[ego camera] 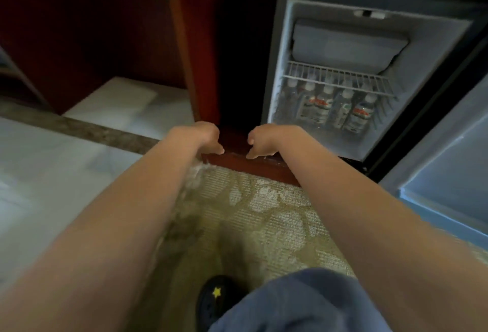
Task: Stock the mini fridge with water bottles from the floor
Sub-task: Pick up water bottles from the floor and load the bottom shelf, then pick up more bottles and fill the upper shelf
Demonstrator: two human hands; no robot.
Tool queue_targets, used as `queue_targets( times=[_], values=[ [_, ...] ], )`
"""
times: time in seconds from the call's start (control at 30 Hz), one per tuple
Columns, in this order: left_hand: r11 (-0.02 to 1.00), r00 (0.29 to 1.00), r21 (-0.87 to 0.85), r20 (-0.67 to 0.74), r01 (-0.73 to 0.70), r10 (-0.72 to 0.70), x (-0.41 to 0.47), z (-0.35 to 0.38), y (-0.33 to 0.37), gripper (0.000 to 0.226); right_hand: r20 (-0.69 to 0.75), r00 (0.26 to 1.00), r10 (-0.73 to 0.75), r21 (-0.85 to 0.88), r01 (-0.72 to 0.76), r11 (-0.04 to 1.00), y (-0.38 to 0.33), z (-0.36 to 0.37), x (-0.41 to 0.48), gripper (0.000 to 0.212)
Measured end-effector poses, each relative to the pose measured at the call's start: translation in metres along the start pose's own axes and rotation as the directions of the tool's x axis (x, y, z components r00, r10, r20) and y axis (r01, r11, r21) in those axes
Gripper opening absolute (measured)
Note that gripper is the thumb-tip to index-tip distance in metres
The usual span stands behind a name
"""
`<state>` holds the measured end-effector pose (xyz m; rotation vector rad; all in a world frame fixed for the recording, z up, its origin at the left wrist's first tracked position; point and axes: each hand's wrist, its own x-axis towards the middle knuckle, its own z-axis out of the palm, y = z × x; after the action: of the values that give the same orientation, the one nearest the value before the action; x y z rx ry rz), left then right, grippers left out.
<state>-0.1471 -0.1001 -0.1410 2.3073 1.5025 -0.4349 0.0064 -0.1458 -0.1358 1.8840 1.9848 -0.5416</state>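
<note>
Left hand (205,138) and right hand (264,141) hang loosely curled, empty; upright clear plastic water bottles (333,109) in the open white mini fridge (276,67) stand forward-right, nearest the right hand.

Water bottles (332,109) in mini fridge (285,41) under wire shelf (338,78), door (449,173) right

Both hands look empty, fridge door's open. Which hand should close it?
Right, likely. The right hand hangs empty nearer the open fridge door, which stands on the right; the left hand, also empty, would have to cross over.
</note>
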Motion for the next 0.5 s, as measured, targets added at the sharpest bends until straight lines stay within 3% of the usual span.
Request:
queue_targets(
  times=[0.1, 0.33, 0.5],
  values=[
    [0.999, 0.999, -0.025, -0.002, 0.048, -0.049, -0.044, 0.009, -0.044, 0.035, -0.021, 0.995, -0.100, -0.037, 0.099, 0.994, -0.071, 0.007, -0.011, 0.041],
    [0.954, 0.971, -0.187, 0.012, 0.235, -0.237, -0.146, 0.072, -0.153, 0.051, 0.020, 0.965, -0.263, -0.100, 0.263, 0.960, -0.210, 0.052, -0.026, 0.030],
    [0.870, 0.918, -0.308, 0.028, 0.384, -0.395, -0.212, 0.129, -0.233, 0.049, 0.063, 0.933, -0.355, -0.080, 0.360, 0.930, -0.278, 0.080, -0.039, 0.039]
  ],
)
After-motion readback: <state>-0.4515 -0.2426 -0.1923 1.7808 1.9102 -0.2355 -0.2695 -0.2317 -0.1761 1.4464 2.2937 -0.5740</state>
